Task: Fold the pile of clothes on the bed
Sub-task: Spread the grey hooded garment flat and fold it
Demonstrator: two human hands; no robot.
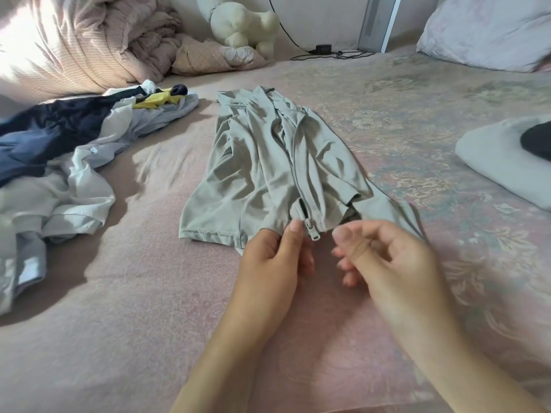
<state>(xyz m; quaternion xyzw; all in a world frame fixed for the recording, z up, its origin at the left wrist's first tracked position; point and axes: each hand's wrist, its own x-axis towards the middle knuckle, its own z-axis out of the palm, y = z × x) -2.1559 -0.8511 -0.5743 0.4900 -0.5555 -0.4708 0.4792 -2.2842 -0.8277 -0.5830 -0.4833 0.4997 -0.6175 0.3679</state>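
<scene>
Grey zip jacket (268, 162) lies flat-ish mid-bed, long axis running away from the person, collar at far end, hem at near end right by both hands. Zipper pull (310, 229) sits at the hem, btwn the two hands. Left hand (274, 263) pinches the hem fabric just left of the zip, thumb on top, fingers curled under. Right hand (384, 257) hovers just right of the pull, fingers loosely curled, holding nothing as far as I can see; a bit blurred. Left is on the garment, right is nearest the free zip side.

Count: 1 jacket being worked; 1 unfolded pile (59, 150) to the left w/ navy, white, grey, yellow pieces, exact no. can't tell; 1 folded grey item (492, 162) at right w/ something dark on it. Bed (134, 323) carries it all.

Likely next: line up zip ends, so right hand needs the other hem edge.
</scene>
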